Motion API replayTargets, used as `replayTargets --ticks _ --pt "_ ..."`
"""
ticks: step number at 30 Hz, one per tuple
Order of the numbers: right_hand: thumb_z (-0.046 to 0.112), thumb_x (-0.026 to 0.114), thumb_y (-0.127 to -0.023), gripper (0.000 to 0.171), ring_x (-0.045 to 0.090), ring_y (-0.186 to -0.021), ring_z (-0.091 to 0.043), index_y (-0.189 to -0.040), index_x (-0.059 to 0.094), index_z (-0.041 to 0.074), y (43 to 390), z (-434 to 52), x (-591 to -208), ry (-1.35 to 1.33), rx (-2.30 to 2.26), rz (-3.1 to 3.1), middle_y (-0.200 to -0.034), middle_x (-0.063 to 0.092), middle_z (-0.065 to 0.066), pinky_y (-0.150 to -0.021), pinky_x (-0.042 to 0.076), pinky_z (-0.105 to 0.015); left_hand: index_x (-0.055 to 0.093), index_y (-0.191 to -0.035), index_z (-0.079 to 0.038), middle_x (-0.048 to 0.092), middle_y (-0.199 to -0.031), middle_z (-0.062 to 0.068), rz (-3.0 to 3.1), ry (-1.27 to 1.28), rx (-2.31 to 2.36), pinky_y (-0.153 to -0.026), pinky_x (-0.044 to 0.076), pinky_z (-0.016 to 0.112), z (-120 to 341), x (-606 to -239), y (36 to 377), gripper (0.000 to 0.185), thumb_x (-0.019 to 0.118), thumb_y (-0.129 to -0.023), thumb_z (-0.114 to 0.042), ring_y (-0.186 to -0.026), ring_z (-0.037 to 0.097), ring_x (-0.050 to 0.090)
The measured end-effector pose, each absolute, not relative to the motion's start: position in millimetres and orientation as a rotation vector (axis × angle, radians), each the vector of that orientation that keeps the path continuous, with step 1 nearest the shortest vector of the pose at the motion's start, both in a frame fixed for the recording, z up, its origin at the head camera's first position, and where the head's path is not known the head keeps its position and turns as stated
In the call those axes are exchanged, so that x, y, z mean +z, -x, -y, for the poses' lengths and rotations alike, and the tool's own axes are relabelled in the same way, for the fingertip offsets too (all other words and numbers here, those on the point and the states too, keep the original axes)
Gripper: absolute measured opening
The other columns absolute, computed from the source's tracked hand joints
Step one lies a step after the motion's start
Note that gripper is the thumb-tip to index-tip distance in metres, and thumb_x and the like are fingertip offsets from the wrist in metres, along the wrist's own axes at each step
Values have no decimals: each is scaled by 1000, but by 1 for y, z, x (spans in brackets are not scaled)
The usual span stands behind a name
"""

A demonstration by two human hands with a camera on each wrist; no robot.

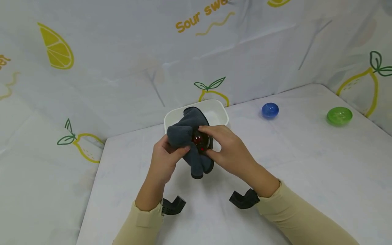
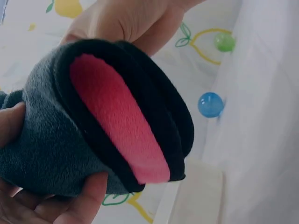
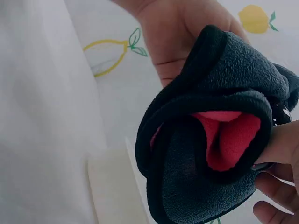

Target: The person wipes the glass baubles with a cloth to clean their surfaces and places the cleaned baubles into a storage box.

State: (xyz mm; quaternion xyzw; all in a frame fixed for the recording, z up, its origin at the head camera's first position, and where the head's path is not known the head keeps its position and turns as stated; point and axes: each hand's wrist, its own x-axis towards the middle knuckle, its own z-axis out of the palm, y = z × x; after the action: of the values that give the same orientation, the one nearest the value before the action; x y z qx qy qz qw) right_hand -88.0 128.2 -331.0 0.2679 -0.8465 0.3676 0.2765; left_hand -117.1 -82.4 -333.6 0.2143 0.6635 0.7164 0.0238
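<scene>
While both hands hold the grey cloth (image 1: 191, 143) up above the white tub (image 1: 218, 114), the left hand (image 1: 163, 160) clutches its bunched end; the right hand (image 1: 228, 148) pinches a dark round thing (image 1: 202, 142) half-wrapped inside; the wrapping looks unfinished.

Bright, even, soft-shadowed light; wrist views close and slightly blurred
</scene>
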Motion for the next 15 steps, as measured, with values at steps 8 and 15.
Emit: replayTargets --ticks 8,15 --pt "-5 76 -75 56 56 -124 -26 -128 59 3 87 -123 -335 -750 891 2253 -136 58 -12 -96 53 -36 61 -127 -2 66 -119 15 -2273 -700 2113 -84 58 34 78 -332 115 46 74 -83 1 -105 21 65" --pt "-7 74 -74 54 60 -115 -23 -126 61 1 88 -121 -337 -743 834 2250 -130 54 -13 -91 55 -32 64 -124 -4 68 -116 14 -2328 -715 2106 -82 59 36 74 -333 113 44 76 -82 0 -102 22 67"
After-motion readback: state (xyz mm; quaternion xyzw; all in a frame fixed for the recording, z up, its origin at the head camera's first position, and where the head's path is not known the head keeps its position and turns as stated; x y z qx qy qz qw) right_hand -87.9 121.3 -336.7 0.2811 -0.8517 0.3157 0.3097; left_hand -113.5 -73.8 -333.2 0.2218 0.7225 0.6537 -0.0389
